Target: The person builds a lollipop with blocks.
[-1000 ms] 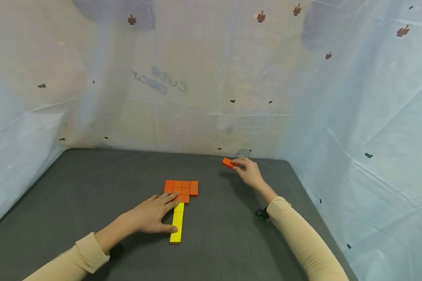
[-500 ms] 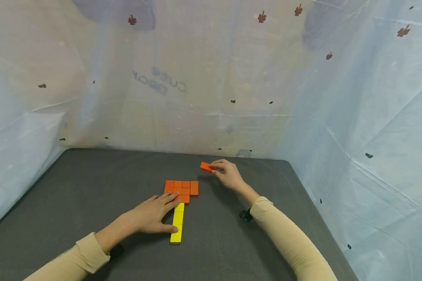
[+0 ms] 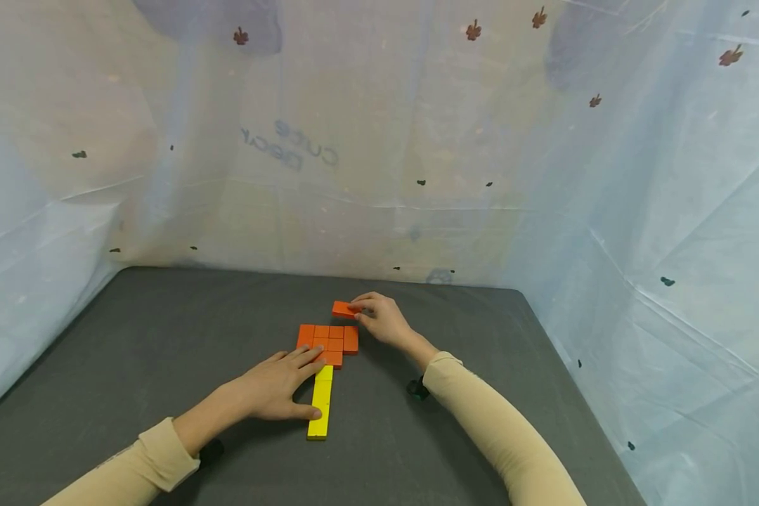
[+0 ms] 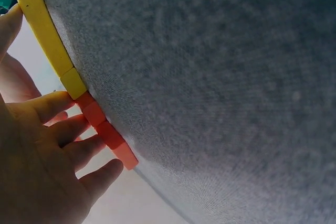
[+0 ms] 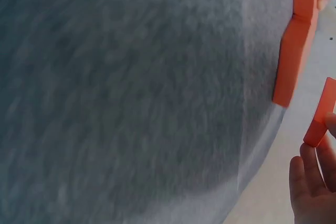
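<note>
My right hand pinches an orange block by its right end, just beyond the far side of a flat patch of orange blocks. In the right wrist view the pinched block hangs apart from the patch's edge. My left hand lies with spread, nearly straight fingers against the left side of the patch. Its thumb touches a yellow strip of blocks that runs from the patch toward me. The left wrist view shows fingertips along the red-orange edge and the yellow strip.
Everything rests on a dark grey table with rounded far corners. A pale translucent sheet with leaf prints hangs behind it and down both sides. A dark wrist camera sits under the right forearm.
My right hand has carried the orange block leftward, from the far right to beyond the orange patch. My left hand and the laid blocks have stayed in place.
</note>
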Demonstrator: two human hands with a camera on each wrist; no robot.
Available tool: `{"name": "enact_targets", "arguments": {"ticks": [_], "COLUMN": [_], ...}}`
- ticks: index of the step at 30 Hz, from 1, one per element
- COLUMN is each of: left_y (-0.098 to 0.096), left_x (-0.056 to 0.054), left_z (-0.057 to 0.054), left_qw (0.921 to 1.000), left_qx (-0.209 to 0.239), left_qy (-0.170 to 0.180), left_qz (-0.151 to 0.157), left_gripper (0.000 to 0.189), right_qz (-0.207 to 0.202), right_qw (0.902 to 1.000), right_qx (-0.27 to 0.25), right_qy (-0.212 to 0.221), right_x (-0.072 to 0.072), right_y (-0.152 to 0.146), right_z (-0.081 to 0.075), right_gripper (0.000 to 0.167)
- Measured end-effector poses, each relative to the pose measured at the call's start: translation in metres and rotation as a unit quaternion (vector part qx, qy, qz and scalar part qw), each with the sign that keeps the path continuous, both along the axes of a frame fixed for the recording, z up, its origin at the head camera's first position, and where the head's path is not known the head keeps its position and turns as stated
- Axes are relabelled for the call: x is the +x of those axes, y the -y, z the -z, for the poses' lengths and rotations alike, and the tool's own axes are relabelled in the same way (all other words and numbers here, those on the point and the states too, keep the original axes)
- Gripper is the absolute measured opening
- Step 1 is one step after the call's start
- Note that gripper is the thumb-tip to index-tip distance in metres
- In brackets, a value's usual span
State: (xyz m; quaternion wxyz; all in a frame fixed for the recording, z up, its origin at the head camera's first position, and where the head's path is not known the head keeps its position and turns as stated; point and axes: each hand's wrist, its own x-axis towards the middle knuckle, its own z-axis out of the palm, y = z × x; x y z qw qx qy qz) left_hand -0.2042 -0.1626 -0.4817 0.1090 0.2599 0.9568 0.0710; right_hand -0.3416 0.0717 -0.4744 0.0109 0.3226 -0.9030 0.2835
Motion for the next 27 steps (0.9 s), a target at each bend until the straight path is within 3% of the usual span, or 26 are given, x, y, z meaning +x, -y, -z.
{"name": "enact_targets", "arguments": {"ticks": [12,27], "left_y": [-0.001,-0.001], "left_x": [-0.001,0.0], "left_z": [-0.002,-0.004], "left_qw": [0.9999,1.0], "left_qx": [-0.011,-0.005], "left_qy": [-0.004,0.0], "left_qz": [-0.002,-0.005], "left_gripper": [0.102,0.102], "right_qz": [-0.008,-0.017], "right_qw": [0.9993,0.997], "right_qx": [0.036,0.075], "right_qy": [0.008,0.004], "right_x": [0.0,-0.003], "right_y": [0.024,0.034], "right_z": [0.005,0.011], "right_gripper": [0.028,0.028]}}
